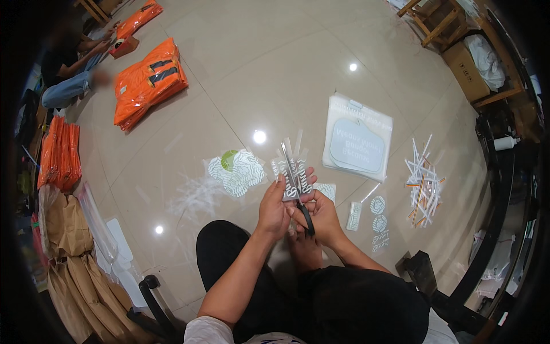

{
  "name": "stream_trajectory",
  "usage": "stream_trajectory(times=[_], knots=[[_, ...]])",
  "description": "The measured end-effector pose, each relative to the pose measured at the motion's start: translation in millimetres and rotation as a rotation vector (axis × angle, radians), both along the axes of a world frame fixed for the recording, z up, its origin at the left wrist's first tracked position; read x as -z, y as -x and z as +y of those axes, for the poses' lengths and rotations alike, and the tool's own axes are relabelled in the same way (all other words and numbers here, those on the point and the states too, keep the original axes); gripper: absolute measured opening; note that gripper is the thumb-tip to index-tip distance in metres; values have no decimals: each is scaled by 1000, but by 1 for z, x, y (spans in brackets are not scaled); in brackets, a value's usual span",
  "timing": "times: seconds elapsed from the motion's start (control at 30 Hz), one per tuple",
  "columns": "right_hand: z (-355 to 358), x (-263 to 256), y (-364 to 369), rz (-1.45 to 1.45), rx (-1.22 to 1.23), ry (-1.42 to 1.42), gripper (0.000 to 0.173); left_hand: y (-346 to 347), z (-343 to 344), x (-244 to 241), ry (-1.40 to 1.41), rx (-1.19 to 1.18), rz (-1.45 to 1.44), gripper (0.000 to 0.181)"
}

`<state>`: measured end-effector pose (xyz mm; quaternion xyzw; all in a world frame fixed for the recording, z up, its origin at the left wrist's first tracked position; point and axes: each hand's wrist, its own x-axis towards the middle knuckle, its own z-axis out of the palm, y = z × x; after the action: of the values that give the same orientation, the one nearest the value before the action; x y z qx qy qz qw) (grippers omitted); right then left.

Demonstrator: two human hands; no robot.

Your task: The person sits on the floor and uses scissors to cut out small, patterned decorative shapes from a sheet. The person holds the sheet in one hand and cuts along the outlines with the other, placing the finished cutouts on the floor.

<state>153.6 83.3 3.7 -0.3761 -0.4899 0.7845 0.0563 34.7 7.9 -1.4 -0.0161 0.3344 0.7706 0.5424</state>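
My left hand (275, 208) grips a clear plastic sheet (304, 187) printed with white lettering, in front of my bent knees. My right hand (324, 217) holds scissors with black handles (307, 220). The scissor blades lie along the middle of the sheet, pointing away from me, and thin clear strips stick up at its far edge. Left of my hands, on the floor, is a loose pile of clear pieces with wavy white print (238, 174), one bearing a green disc. Another patterned piece (326, 190) lies partly behind my right hand.
Right of my hands lie a stack of printed plastic bags (359, 133), clear stickers (379, 223) and a heap of striped strips (423, 189). Film offcuts (195, 195) lie left. Bagged orange garments (150, 84) sit near a seated person (71, 73). Brown paper bundles (75, 279) line the left.
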Motion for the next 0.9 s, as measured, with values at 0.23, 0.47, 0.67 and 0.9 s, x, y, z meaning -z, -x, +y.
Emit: stream_trajectory(times=[0.23, 0.47, 0.67, 0.9], knots=[[-9, 16, -50, 106, -68, -20, 39, 22, -6, 11, 73, -246, -8, 57], [-13, 37, -110, -193, -411, -605, 46, 30, -12, 9, 17, -321, -71, 56], [-25, 26, -99, -335, -801, -715, 71, 24, -8, 8, 104, -286, 15, 54], [-17, 53, -95, -241, -1043, -798, 80, 17, 0, 0, 109, -189, 107, 54]])
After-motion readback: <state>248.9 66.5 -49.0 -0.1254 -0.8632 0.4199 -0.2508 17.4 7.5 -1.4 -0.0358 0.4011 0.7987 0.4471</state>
